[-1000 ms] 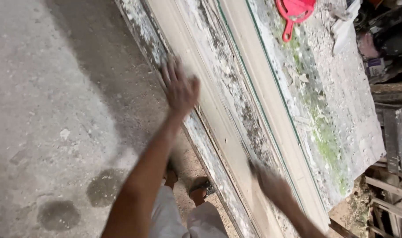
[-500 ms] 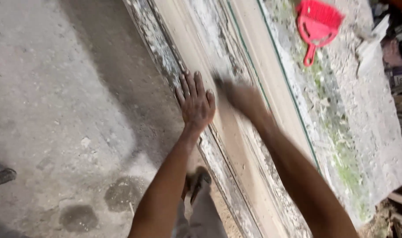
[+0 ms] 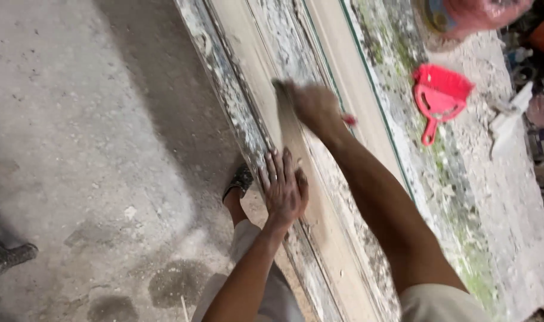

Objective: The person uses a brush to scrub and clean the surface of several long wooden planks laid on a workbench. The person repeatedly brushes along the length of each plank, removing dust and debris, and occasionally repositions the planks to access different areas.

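A: The wooden frame [image 3: 320,197], where does it lie?

B: Long and slanted across the view, between the concrete floor [image 3: 75,119] and a rough, mossy ledge [image 3: 487,197]. Old paint flakes along its mouldings; the middle strip shows bare wood.

A: And the hands?

B: The left hand [image 3: 284,191] lies open, palm flat on the near rail. The right hand [image 3: 314,104] is closed around something blurred, perhaps an abrasive pad; I cannot tell.

A: How would it handle?

B: Stiff and heavy, I judge, dusty rather than slippery. Best gripped along the outer rails, not the thin mouldings.

A: Anything nearby?

B: A red dustpan [image 3: 439,98] on the ledge.
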